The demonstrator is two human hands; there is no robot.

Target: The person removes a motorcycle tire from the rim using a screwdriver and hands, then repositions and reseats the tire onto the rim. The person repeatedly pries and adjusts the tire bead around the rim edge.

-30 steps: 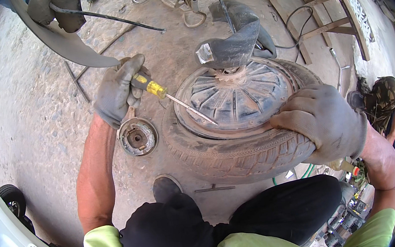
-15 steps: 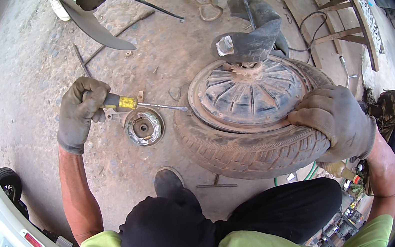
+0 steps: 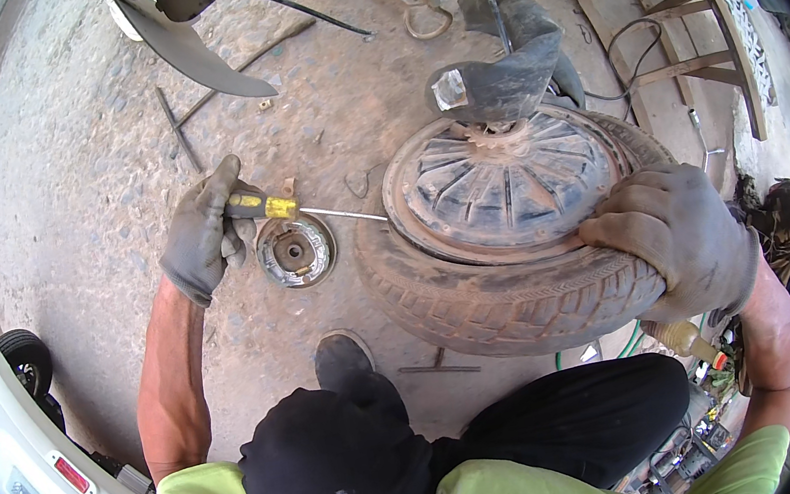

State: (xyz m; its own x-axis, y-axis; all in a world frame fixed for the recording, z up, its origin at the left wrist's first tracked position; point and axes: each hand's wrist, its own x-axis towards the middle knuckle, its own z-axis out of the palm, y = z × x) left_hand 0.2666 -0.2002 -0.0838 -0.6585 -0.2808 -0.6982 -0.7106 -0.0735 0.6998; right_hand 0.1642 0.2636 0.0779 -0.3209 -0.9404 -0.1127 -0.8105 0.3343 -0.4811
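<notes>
My left hand [image 3: 208,228], in a grey work glove, is closed on the handle of a screwdriver [image 3: 280,207] with a yellow and black grip. Its metal shaft points right, and the tip meets the left edge of the wheel's dusty hub [image 3: 507,181]. The motorcycle wheel's treaded tire [image 3: 524,305] lies on its side, tilted toward me. My right hand [image 3: 676,233], also gloved, grips the tire at its near right, with fingers on the rim's edge. A round brake plate with shoes [image 3: 296,251] lies on the ground beside my left hand.
A limp black inner tube [image 3: 507,74] rests behind the hub. A wooden stool [image 3: 724,34] lies at the far right. A metal T-shaped tool [image 3: 439,367] is near my foot, and a yellowish bottle [image 3: 681,340] stands below my right hand. A white car [image 3: 52,467] is at the left.
My left hand has moved right and slightly down with the screwdriver, bringing its tip to the hub's edge. My right hand stays on the tire.
</notes>
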